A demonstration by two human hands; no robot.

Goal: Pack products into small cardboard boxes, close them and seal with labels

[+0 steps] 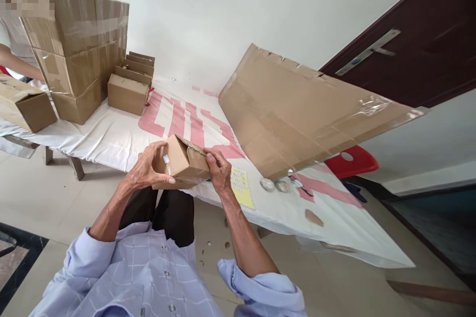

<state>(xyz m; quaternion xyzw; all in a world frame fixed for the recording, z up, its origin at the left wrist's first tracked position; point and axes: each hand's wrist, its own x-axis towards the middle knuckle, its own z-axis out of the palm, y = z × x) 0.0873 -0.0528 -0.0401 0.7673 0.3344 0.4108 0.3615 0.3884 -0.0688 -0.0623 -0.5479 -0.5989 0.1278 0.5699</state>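
A small brown cardboard box (188, 158) is held at the front edge of the table, tilted, with a small white label on one face. My left hand (150, 166) grips its left side, thumb along the lower face and fingers over the top. My right hand (219, 166) grips the right end near the flap, thumb and fingers pressed on the cardboard. The box's underside is hidden. Just right of my right hand lies a yellow sheet of white labels (241, 188) on the table.
Stacked taped cartons (82, 54) stand at the left, with several smaller boxes (128, 94) beside them. A large cardboard sheet (297, 109) leans on the right. Two tape rolls (267, 184) lie on the cloth-covered table (119, 148). A red stool (353, 161) stands behind; another person (20, 44) is far left.
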